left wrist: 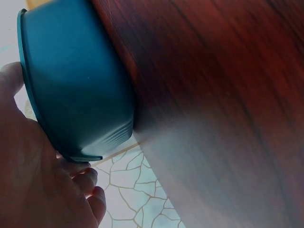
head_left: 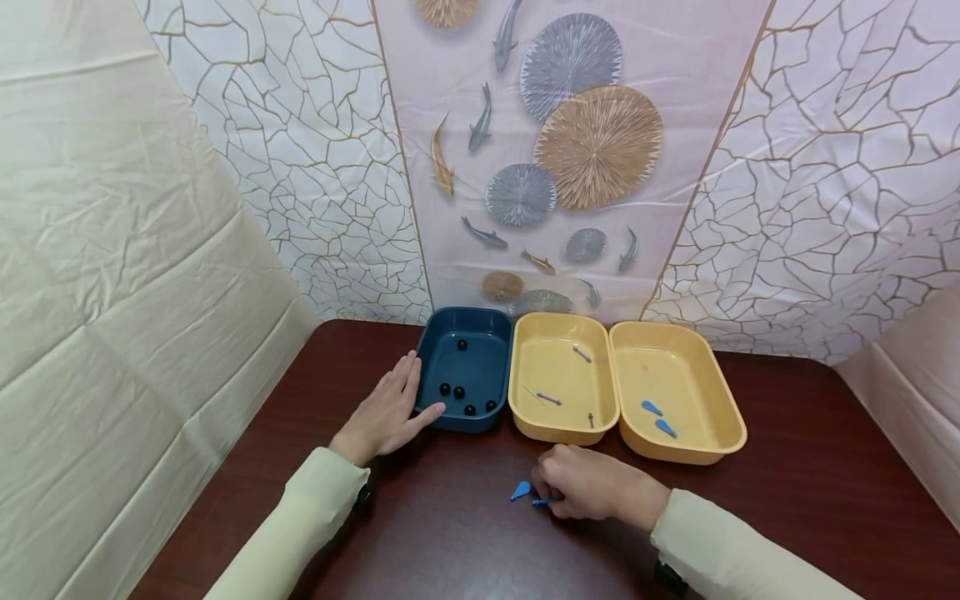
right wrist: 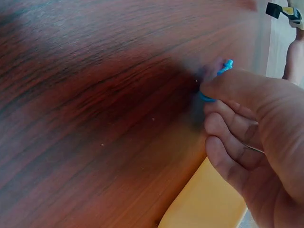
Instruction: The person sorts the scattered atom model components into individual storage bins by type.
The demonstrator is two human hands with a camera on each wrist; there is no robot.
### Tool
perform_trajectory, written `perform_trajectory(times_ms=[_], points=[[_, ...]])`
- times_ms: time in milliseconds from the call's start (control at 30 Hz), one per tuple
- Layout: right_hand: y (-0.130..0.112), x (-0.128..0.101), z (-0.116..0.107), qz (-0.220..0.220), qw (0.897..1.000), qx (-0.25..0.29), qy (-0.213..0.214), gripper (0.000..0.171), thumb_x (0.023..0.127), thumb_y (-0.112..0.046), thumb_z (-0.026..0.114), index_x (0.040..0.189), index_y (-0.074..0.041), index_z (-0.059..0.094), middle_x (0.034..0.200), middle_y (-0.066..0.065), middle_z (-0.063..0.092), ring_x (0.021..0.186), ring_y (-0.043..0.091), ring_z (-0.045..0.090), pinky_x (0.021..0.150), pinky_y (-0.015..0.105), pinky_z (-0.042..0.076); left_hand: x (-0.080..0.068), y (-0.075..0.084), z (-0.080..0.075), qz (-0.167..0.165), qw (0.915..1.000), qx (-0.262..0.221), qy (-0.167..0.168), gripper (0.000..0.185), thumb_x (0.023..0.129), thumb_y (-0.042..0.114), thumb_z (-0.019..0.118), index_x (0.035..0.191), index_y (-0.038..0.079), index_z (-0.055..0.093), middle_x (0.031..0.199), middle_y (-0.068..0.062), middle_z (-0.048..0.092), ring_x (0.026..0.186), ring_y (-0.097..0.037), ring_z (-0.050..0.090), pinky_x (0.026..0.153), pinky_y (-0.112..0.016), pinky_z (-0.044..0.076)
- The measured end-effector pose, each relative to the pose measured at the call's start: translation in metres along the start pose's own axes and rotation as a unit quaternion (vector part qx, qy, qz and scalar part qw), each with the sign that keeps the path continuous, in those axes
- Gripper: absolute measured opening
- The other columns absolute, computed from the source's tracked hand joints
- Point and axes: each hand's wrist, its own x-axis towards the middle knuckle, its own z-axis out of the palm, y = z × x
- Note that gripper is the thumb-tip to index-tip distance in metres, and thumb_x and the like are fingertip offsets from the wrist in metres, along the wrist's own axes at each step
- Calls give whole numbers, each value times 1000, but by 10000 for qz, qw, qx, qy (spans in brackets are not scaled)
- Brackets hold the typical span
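Observation:
My left hand (head_left: 382,417) rests along the left rim of the dark blue tray (head_left: 465,423), its fingers spread and fairly straight and the thumb over the front corner. Several black beads (head_left: 459,392) lie in that tray. My right hand (head_left: 588,483) is low over the table in front of the middle yellow tray (head_left: 565,433), pinching a small blue piece with a knobbed end (right wrist: 228,65) between thumb and fingers. The thumb hides most of this piece. Just left of those fingertips, a blue teardrop-shaped piece (head_left: 521,490) lies on the table.
The three trays stand side by side at the table's back. Small purple rods (head_left: 549,398) lie in the middle one. The right yellow tray (head_left: 675,454) holds two blue teardrop-shaped pieces (head_left: 664,427). Behind the dark red-brown table (head_left: 450,542) hangs a patterned cloth (head_left: 465,275).

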Motion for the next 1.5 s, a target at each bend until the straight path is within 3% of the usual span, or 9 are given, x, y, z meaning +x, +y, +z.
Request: perform_trajectory(times_ms=[467,700,1133,1300,1500], points=[[-8,-17,-30,-49,9996,-49,280,21,84,-3,82,80,-18,68,71,-10,60,62,-8,50,56,12,44,0,0,0,4,10000,32,-11,98,105,64,44,168,-2,8,179,-19,4,166,-39,13,134,-55,17],[-4,-35,-50,-8,9978,-340,572,21,83,-2,81,79,-17,68,77,-12,62,71,-4,54,61,13,47,0,0,1,-9,10000,26,30,98,105,64,45,168,-2,9,179,-19,6,165,-40,14,134,-56,18],[16,-76,-90,91,9870,-1004,1249,25,82,0,81,78,-19,64,77,-12,58,72,-2,50,61,18,45,0,1,-2,-64,9999,60,-89,97,106,64,42,168,-1,6,179,-18,3,166,-38,11,135,-54,16],[26,-89,-103,259,9845,-1098,1343,31,79,0,80,74,-22,60,73,-13,52,68,-3,42,59,18,39,0,1,-1,-50,10000,19,-55,98,105,64,44,168,-1,7,179,-18,4,166,-38,11,135,-54,16],[48,-100,-112,671,9840,-1107,1224,29,81,-2,83,74,-21,61,73,-13,54,67,-3,44,58,19,41,0,1,0,-60,10000,25,-44,98,105,64,44,168,-1,7,179,-18,4,166,-39,12,134,-55,16]])
